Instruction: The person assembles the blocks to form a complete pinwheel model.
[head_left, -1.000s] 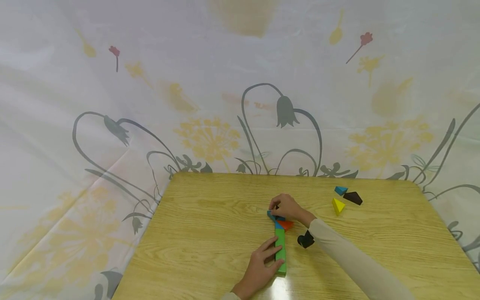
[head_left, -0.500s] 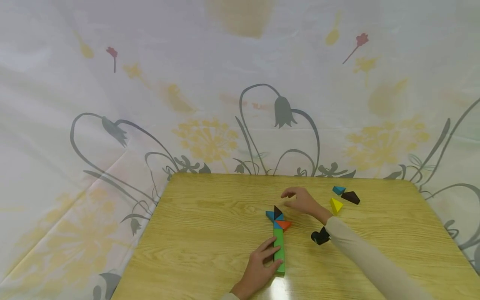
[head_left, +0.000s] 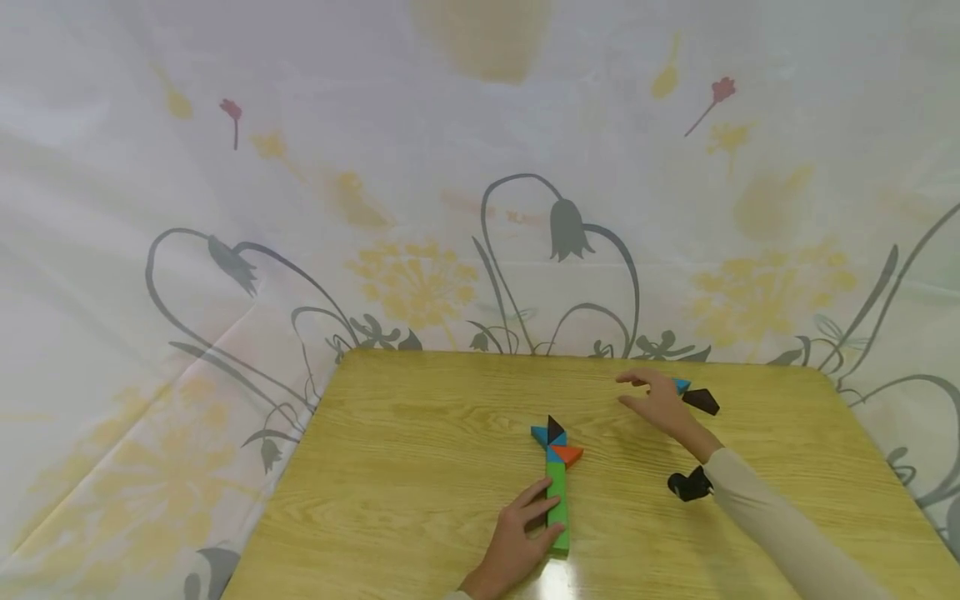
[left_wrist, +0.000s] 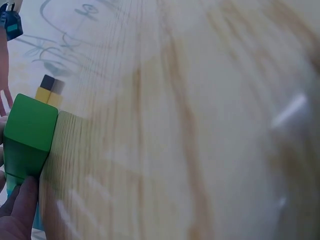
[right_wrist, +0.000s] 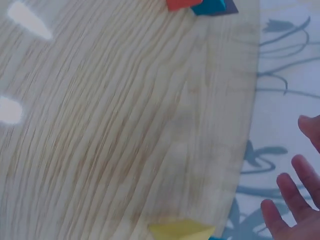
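The left hand [head_left: 513, 537] holds a long green block [head_left: 557, 500] on the table; its fingertips and thumb lie on top. In the left wrist view, a finger [left_wrist: 26, 202] touches the side of the block. Beyond its far end lie blue triangular blocks [head_left: 540, 435], an orange-red triangular block [head_left: 568, 455] and a black triangular block [head_left: 555, 429]. The right hand [head_left: 660, 404] hovers over the table with spread, slightly bent fingers and holds nothing. It is nearest to a yellow block [right_wrist: 182, 230], hidden behind it in the head view.
Past the right hand lie a black angular block [head_left: 702, 401] and a blue block [head_left: 682, 385], partly covered. A black device [head_left: 688, 485] sits at the right wrist. A flower-printed sheet [head_left: 420, 167] hangs behind the wooden table [head_left: 390, 467].
The right hand has let go of the black triangular block at the far end of the arrangement and moved right, toward the yellow block. The left hand has stayed on the green block.
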